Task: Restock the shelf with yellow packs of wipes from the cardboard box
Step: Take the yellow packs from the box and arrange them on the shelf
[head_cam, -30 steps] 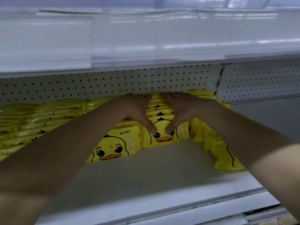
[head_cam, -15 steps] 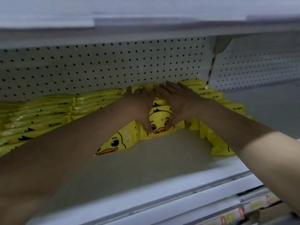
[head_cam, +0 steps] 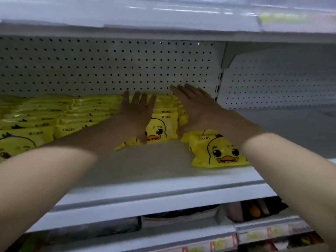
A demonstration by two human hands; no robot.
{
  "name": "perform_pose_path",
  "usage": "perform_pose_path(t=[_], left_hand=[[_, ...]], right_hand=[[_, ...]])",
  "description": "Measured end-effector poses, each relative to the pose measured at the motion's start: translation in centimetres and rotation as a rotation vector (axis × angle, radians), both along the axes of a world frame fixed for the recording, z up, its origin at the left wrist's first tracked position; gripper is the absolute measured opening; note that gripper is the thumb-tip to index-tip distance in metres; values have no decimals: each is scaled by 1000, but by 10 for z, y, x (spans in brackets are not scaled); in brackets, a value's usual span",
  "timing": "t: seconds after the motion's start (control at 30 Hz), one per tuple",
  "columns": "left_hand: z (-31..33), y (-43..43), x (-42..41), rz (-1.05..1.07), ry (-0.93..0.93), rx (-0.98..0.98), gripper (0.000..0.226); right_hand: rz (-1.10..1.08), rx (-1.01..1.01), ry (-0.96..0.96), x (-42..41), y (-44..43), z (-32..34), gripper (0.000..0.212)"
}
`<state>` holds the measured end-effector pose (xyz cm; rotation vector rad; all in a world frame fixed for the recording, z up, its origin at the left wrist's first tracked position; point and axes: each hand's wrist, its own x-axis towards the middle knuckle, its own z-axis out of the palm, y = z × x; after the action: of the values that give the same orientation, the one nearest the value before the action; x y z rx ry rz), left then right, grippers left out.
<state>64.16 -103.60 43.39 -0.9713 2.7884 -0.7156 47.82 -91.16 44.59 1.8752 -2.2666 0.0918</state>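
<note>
Yellow duck-printed wipe packs fill the left and middle of the white shelf point(head_cam: 154, 171) in rows point(head_cam: 60, 115). One upright pack point(head_cam: 163, 130) faces me at the front of the middle stack. My left hand point(head_cam: 138, 113) lies flat on that stack, fingers spread. My right hand point(head_cam: 194, 104) rests open on the stack's right side, fingers reaching toward the pegboard. A loose pack point(head_cam: 216, 151) lies flat on the shelf under my right forearm. Neither hand grips a pack. The cardboard box is out of sight.
A white pegboard back wall point(head_cam: 109, 70) and an upper shelf point(head_cam: 163, 31) close in the space above. To the right of the divider point(head_cam: 220, 82) is another shelf bay. Price tags point(head_cam: 272, 231) line the lower shelf edge, with goods underneath.
Both hands have lifted off the front pack's face and spread apart onto the stack, fingers now open. The view has shifted, showing a loose pack at right.
</note>
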Motion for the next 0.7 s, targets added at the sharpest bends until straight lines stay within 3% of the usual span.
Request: perform_pose_path(t=[0.2,0.33,0.47,0.57,0.7], left_hand=[[12,81,-45,-104,217,437,148],[7,107,-74,-92,108,437,150],[-10,119,-89,-54,27,446,152],[-19,123,-91,-42,46,393,147],[-29,118,-101,-32,214,259,134]], right_hand=[[-109,202,-70,-61,68,28,140],[-76,415,-67,-74,98,20,147],[19,458,-4,-80,100,-2,151],[61,371,36,-84,102,-13,145],[91,161,54,-88,89,-27,131]])
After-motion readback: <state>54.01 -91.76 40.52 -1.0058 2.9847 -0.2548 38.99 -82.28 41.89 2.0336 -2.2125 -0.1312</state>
